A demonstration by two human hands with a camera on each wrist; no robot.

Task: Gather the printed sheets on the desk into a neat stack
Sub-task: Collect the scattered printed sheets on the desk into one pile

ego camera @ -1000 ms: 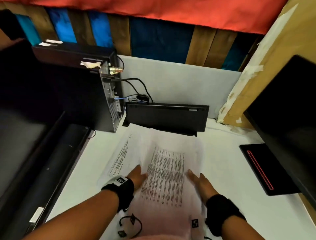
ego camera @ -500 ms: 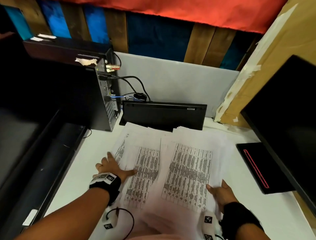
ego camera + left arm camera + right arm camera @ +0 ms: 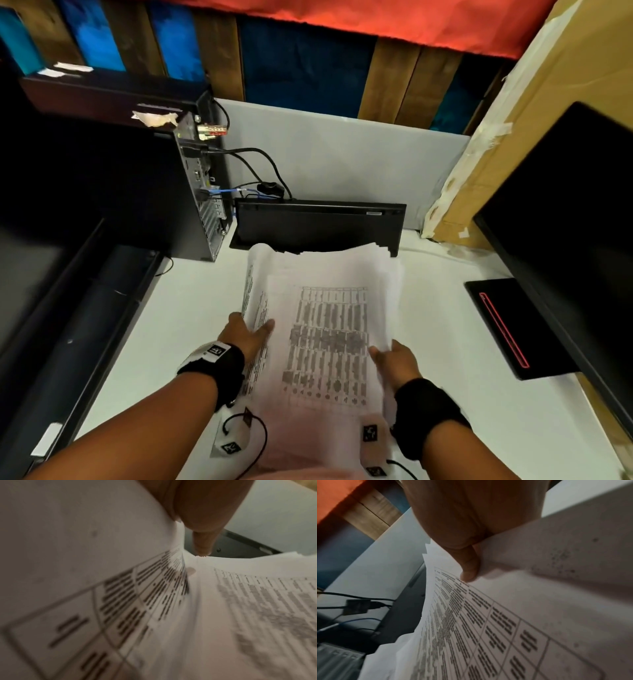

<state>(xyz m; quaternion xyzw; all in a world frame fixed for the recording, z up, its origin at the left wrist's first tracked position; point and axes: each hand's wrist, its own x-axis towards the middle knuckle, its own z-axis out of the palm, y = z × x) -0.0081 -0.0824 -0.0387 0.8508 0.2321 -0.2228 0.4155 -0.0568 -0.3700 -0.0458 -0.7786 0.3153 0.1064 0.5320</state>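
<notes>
Several printed sheets (image 3: 329, 329) with tables of text lie in one loosely overlapped pile on the white desk (image 3: 455, 359), their far edges fanned and uneven. My left hand (image 3: 253, 332) grips the pile's left edge, thumb on top and fingers under the paper. My right hand (image 3: 385, 354) holds the right edge the same way. In the left wrist view the sheets (image 3: 240, 601) curl up beside my left hand (image 3: 202, 536). The right wrist view has my thumb (image 3: 469, 568) pressed on the top sheet (image 3: 496, 622).
A black keyboard (image 3: 318, 222) stands on edge just beyond the pile. A computer tower (image 3: 195, 192) with cables is at the back left, black equipment (image 3: 68, 291) along the left. A monitor (image 3: 565, 240) and its base (image 3: 503, 329) stand at the right, cardboard (image 3: 555, 102) behind.
Half a second ago the sheets lay in two side-by-side spreads. Both hands have moved inward and drawn them into one overlapping pile, gripped at both edges.
</notes>
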